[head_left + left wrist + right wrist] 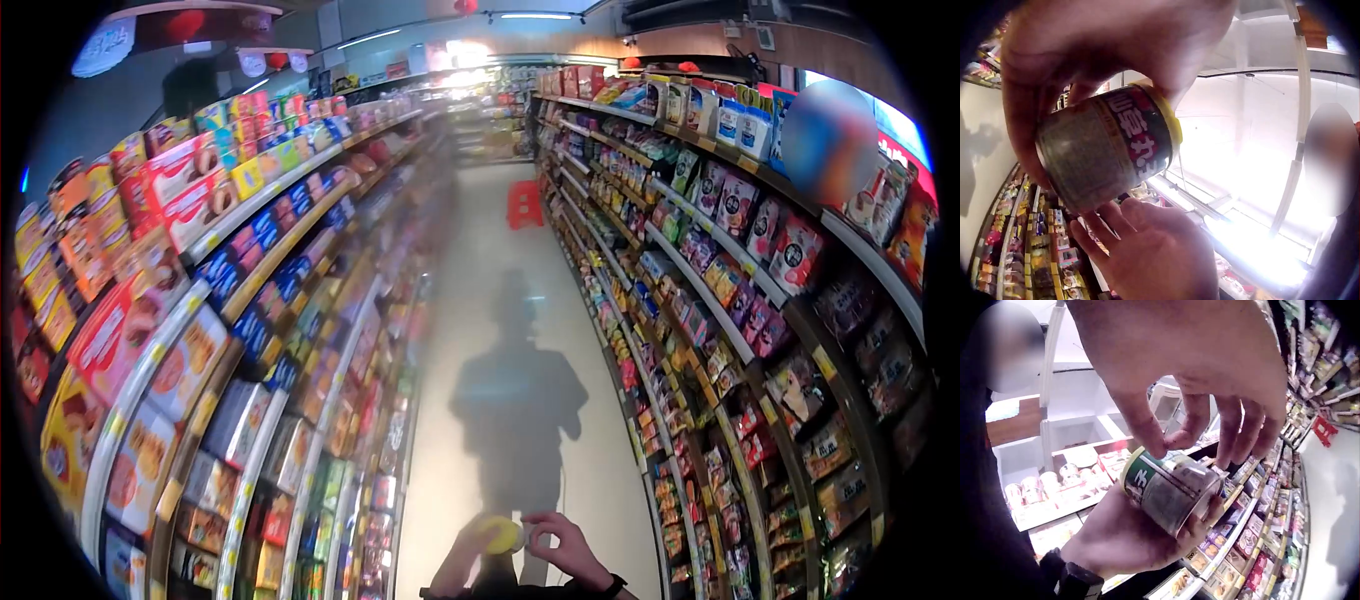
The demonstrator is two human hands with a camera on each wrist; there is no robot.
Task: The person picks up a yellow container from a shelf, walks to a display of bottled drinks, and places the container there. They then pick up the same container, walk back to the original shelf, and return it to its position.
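My left hand [465,555] holds a clear jar with a yellow end [498,535]. In the left wrist view the left hand [1110,37] has its fingers and thumb curled round the tilted jar [1094,153], whose dark label bears large characters. The right hand [1163,256] is beside the jar's lower side. From the right wrist view, the right hand [1204,362] arches over the jar [1172,497], thumb and index tips close together at its side, other fingers loosely bent. Whether those tips pinch anything, I cannot tell. The left hand [1129,537] supports the jar from below.
Packed shelves line both sides of the aisle, with boxes [185,175] at left and bagged goods [735,205] at right. A red stool-like object [524,204] stands farther down on the pale floor [485,250]. A person's shadow falls along the aisle.
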